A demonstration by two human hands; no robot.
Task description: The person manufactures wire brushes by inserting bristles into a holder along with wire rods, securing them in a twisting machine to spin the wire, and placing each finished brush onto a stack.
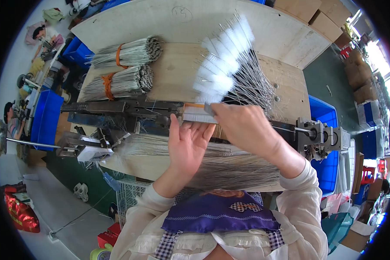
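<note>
Head view showed your right hand (pixel 242 125) curled over the near end of a flat white strip of bristle fibre (pixel 198 113), pinching it where it lay on the dark metal machine rail (pixel 117 107). Your left hand (pixel 187 145) was loose, palm up with fingers spread, its fingertips just under that strip and touching its lower edge; it gripped nothing. The strip looked short and rectangular, white, with a thin orange edge along its top, and it sat at the middle of the rail, directly ahead of you.

Just beyond your right hand, a fanned heap of finished white-tipped twisted-wire brushes (pixel 229 65) spread across the board, bristle heads pointing away from you. To the left, two bundles of bare grey wire tied with orange bands (pixel 125 67) lay side by side. Below your hands, a loose sheaf of thin straight wires (pixel 234 171) lay across the near edge, partly hidden by your forearms. At the right end of the rail stood a grey metal clamp block (pixel 320 136).

Everything rested on a pale plywood workbench (pixel 173 73). Blue plastic crates (pixel 45 119) stood on both sides, brown cardboard boxes (pixel 316 13) were stacked at the upper right, and other people sat working at the far left.
</note>
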